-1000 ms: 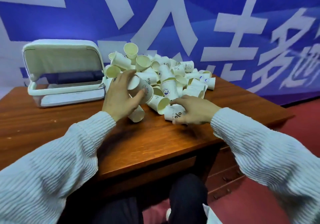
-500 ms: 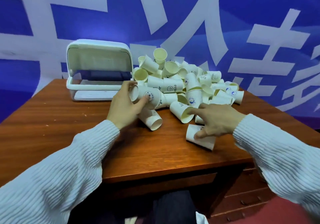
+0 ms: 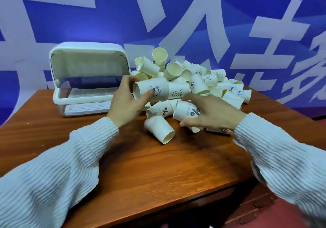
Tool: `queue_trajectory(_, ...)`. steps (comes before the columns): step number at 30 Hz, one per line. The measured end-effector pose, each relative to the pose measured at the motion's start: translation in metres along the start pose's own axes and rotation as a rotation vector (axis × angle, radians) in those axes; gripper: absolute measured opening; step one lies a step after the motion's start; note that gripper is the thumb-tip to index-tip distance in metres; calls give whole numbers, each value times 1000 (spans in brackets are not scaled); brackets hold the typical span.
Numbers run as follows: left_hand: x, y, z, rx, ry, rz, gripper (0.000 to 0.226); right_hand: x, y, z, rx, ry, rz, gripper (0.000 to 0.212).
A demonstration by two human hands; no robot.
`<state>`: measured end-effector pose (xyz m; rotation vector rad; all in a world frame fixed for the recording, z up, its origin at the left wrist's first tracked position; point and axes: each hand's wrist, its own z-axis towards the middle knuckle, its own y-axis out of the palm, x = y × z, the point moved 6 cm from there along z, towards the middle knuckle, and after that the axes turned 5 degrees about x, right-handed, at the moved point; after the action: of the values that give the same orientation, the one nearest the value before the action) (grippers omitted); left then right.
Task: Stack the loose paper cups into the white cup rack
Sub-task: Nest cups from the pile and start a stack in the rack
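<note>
A heap of loose white paper cups (image 3: 197,79) lies on the wooden table (image 3: 141,166), right of the white cup rack (image 3: 88,79), whose lid stands open. My left hand (image 3: 127,102) grips a sideways cup with a round logo (image 3: 151,89), thumb on its wall, just right of the rack. My right hand (image 3: 210,113) holds a cup printed "NICE DAY" and a percent sign (image 3: 187,110), lifted slightly off the table. One more cup (image 3: 158,129) lies on its side in front of both hands.
A blue banner with large white characters (image 3: 194,25) hangs behind the table. The table's front edge and a drawer front (image 3: 247,208) show at the lower right. Bare wood stretches between my sleeves.
My right hand has picked up the percent-sign cup it was touching on the table and raised it toward the left hand's cup. The view shifted left and closer.
</note>
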<state>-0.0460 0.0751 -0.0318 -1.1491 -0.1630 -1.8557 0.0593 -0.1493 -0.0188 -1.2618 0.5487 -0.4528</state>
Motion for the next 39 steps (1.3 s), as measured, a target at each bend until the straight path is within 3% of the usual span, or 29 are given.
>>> queue_trajectory(5, -20, -35, 44, 200, -72, -123, 55, -25, -8, 56, 124, -32, 196, 74)
queue_trajectory(8, -45, -56, 65, 268, -166, -184, 71, -47, -4, 101, 156, -35, 217, 75)
queue_trajectory(14, -101, -93, 78, 381, -375, -332, 60, -123, 10, 195, 328, -411, -302, 60)
queue_trajectory(21, -120, -106, 85, 445, -397, -403, 44, -173, 63, 254, 54, -714, -841, 45)
queue_trajectory(26, -127, -105, 86, 440, -394, -296, 49, -195, 91, 277, -114, -776, -938, 63)
queue_trajectory(29, -127, -101, 83, 405, -378, -242, 52, -199, 110, 287, -298, -676, -823, 72)
queue_trajectory(32, -129, -101, 85, 382, -352, -200, 57, -193, 108, 293, -365, -557, -604, 73)
queue_trajectory(34, -131, -100, 84, 358, -342, -162, 69, -180, 92, 293, -336, -469, -334, 75)
queue_trajectory(37, -131, -93, 83, 316, -292, -110, 94, -154, 55, 287, -184, -415, 27, 55)
queue_trajectory(39, -124, -87, 90, 289, -234, -102, 92, -136, 35, 277, -29, -388, 197, 42)
